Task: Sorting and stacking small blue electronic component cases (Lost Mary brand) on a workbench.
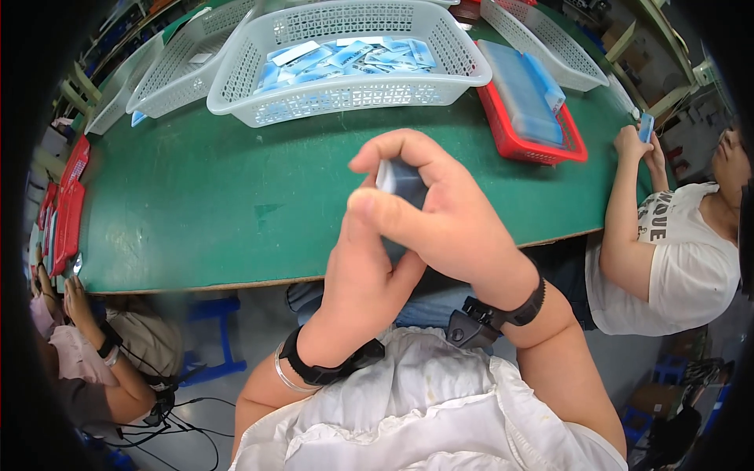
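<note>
Above the near part of the green table (306, 204), my two hands meet around a small dark grey-blue object with a white edge (404, 182). My right hand (448, 212) curls over it from the right, fingers bent round its far end and thumb across the near side. From below, my left hand (357, 275) is closed against its lower part, its fingertips hidden behind the right thumb. Most of the object is covered by the hands, so its exact kind does not show.
A white perforated basket (353, 96) holding several blue-and-white packets stands beyond my hands. Right of it, a red basket (561, 151) carries blue boxes and a clear plastic cover. One co-worker's hands (632, 145) hold a blue packet; another person's hand (76, 302) is at left.
</note>
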### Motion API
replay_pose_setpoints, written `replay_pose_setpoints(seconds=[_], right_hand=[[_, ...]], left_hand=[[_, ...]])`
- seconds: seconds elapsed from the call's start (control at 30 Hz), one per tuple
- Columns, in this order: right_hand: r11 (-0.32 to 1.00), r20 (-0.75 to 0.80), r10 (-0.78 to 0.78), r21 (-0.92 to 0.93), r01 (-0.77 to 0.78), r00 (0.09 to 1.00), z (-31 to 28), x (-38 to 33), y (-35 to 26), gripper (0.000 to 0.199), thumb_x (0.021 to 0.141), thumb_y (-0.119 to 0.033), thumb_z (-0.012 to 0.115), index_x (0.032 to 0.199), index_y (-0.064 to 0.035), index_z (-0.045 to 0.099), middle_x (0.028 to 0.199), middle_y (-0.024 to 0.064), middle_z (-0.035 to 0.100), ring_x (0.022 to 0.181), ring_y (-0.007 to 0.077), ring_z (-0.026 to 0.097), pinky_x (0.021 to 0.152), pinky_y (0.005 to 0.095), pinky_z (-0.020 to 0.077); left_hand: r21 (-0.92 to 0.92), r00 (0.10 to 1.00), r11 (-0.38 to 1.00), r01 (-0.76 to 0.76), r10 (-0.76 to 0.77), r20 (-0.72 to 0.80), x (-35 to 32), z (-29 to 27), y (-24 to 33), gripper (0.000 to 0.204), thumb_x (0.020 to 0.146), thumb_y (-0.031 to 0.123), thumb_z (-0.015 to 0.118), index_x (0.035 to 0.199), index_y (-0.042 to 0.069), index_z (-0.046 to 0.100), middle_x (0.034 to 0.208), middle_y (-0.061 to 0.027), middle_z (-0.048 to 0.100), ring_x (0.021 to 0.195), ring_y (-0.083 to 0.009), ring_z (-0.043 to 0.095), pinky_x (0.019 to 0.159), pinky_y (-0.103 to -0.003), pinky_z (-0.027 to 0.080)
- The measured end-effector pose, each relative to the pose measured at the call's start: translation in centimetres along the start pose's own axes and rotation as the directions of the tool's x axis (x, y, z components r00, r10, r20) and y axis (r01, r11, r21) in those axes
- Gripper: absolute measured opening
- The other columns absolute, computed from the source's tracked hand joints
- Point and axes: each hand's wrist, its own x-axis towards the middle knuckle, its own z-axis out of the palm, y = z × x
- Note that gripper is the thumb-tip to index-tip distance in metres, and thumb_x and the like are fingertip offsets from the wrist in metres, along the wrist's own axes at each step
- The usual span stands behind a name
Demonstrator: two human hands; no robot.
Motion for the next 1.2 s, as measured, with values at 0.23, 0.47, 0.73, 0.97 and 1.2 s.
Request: replay_pose_setpoints(seconds=[0.23,0.47,0.73,0.97,1.2], right_hand=[[0.882,0.22,0.087,0.436,-0.178,0.971,-3.3,-0.7,1.5,0.063,0.095,-0.038,0.062,0.139,0.0035,0.044,0.12,0.009,0.058,0.107,0.0133,0.055,0.089,0.0275,0.0461],[0.84,0.302,0.074,0.494,-0.223,0.95,-3.6,-1.3,3.4,0.054,0.094,-0.02,0.063,0.139,0.004,0.044,0.12,0.0109,0.061,0.11,0.0165,0.058,0.096,0.0303,0.045],[0.812,0.342,0.079,0.522,-0.26,0.936,-3.9,-1.6,3.9,0.053,0.095,-0.016,0.06,0.14,0.0048,0.043,0.123,0.0113,0.06,0.113,0.0166,0.057,0.097,0.0302,0.0442],[0.799,0.312,0.149,0.521,-0.3,0.938,-3.5,-1.7,3.6,0.05,0.095,-0.017,0.06,0.138,0.0051,0.045,0.123,0.0114,0.06,0.113,0.0155,0.057,0.097,0.0301,0.0444],[0.923,0.391,0.207,0.227,-0.312,0.897,-4.9,-1.4,3.7,0.062,0.082,-0.018,0.077,0.133,0.0054,0.05,0.113,0.0098,0.063,0.082,0.0093,0.061,0.068,0.0232,0.051]], left_hand=[[-0.739,0.67,-0.2,0.644,-0.319,0.67,-0.5,-2.9,1.1,0.04,0.089,0.013,0.057,0.123,-0.002,0.043,0.098,-0.0175,0.064,0.043,-0.006,0.043,0.038,-0.027,0.044],[-0.664,0.632,-0.332,0.67,-0.214,0.745,-1.2,-2.7,-1.4,0.037,0.09,0.019,0.059,0.118,-0.002,0.046,0.097,-0.0175,0.065,0.041,-0.0046,0.041,0.035,-0.026,0.042],[-0.641,0.58,-0.263,0.721,-0.276,0.766,-1.1,-2.9,-1.4,0.041,0.087,0.02,0.064,0.116,-0.003,0.047,0.095,-0.0165,0.066,0.041,-0.0037,0.041,0.036,-0.026,0.042],[-0.614,0.539,-0.203,0.763,-0.323,0.778,-1.0,-3.8,-0.7,0.043,0.086,0.018,0.063,0.117,-0.005,0.045,0.096,-0.0178,0.065,0.042,-0.0038,0.04,0.038,-0.025,0.043],[-0.374,0.393,0.136,0.918,-0.457,0.798,0.4,-4.6,1.7,0.042,0.084,0.014,0.061,0.117,-0.006,0.045,0.094,-0.0138,0.062,0.047,-0.0095,0.05,0.042,-0.024,0.047]])
